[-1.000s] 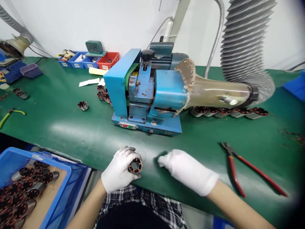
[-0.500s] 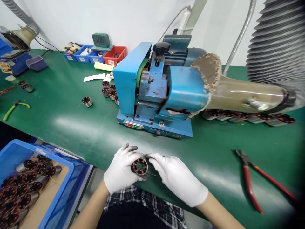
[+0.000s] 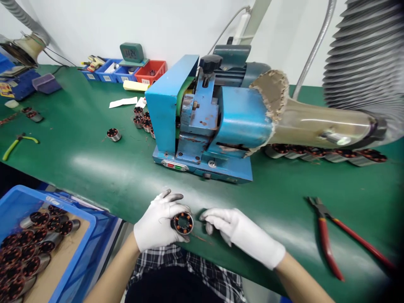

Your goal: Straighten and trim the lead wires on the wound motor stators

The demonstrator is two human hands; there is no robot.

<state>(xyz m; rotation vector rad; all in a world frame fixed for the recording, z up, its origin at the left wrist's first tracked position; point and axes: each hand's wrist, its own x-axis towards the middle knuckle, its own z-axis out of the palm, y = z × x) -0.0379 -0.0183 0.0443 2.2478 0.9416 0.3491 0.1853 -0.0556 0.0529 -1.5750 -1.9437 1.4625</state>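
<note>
- The left hand [image 3: 158, 227], in a white glove, is curled around a stator [image 3: 182, 223] and holds it at the near edge of the green bench [image 3: 94, 164]; the open end with copper coils faces up toward the camera.
- The right hand [image 3: 243, 235], also in a white glove, lies on the bench just beside the stator, with its fingers [image 3: 210, 215] bent and pointed to it. I cannot tell if the fingertips pinch anything; thin wire near them is too small to see well.
- Behind the hands stands a blue machine [image 3: 208, 122], and a ribbed hose [image 3: 366, 54] joins it from the right.
- A row of stators [image 3: 325, 153] lies under the machine's nozzle, and a small group [image 3: 143, 122] lies at the machine's left side.
- 1 single stator [image 3: 113, 134] stands alone on the bench, left of that group.
- Red pliers [image 3: 334, 240] lie well to the right of the right hand.
- A blue crate [image 3: 78, 235] with many stators is below the bench edge, at the left.
</note>
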